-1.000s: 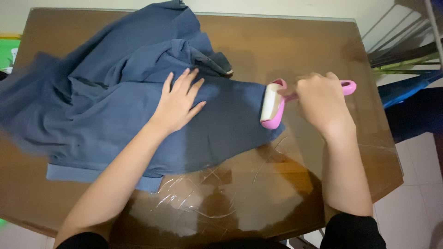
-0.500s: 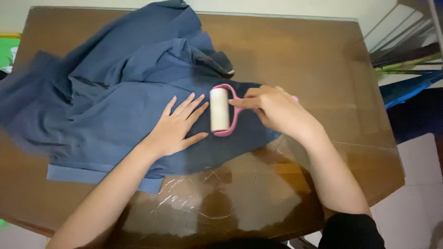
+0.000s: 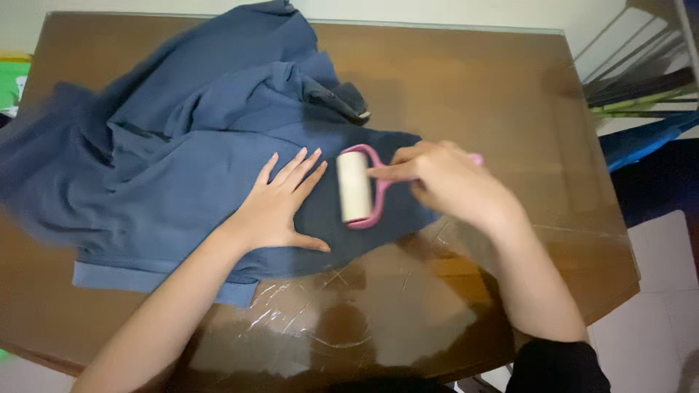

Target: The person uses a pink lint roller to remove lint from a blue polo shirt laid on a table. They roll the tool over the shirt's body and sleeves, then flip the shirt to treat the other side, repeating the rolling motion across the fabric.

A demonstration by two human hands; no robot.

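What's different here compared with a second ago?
The right hand has drawn the pink lint roller from the right edge of the blue garment leftward across the cloth, so that it now lies close to the left hand. The left hand has slid slightly toward the person and spread its thumb, still pressing flat on the fabric. The garment and the wooden table stayed as they were.

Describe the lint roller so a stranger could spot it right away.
On the brown table lies a crumpled blue garment. On its right part, between the flat left hand and the gripping right hand, sits the lint roller: white drum, pink frame.
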